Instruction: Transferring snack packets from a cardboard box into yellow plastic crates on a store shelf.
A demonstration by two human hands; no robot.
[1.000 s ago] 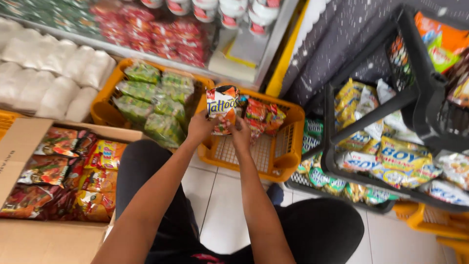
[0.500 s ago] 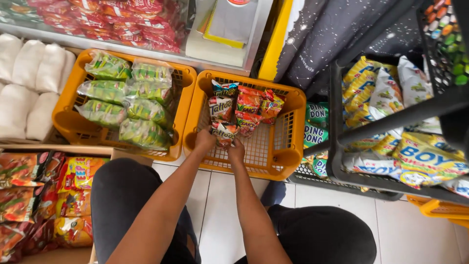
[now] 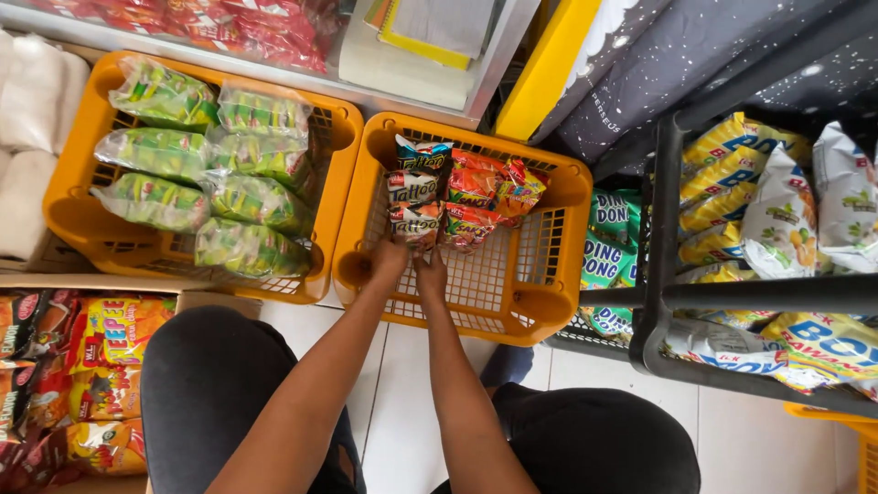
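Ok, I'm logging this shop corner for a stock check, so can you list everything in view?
orange basket: one, centre, on the floor
small snack packets: about seven, red and blue, at the far end of that basket
second orange basket: one, left
green packs: about seven, in clear wrap, inside the left basket
cardboard box: one, bottom left, holding red and yellow packets
black rack: one, right, holding yellow, blue and white bags
white bundles: several, far left
left hand: in the centre basket, touching the nearest packet
right hand: beside it, at the same packet
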